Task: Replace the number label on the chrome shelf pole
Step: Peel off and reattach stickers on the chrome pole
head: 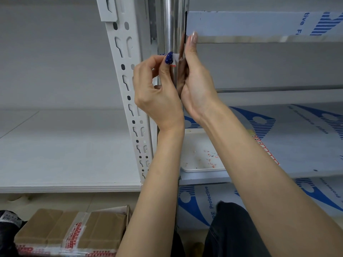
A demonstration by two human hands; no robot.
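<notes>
At chrome pole (171, 25): left hand (157, 93) pinches label (175, 57), right hand (196, 84) pressed flat.

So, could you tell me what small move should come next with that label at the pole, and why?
Probably a slow peel leftward, off the pole: the left hand pinches the label by its free edge, the other edge seems to sit on the chrome, and the right hand lies flat against the pole, bracing it. Whether it is fully loose, I cannot tell.
</notes>
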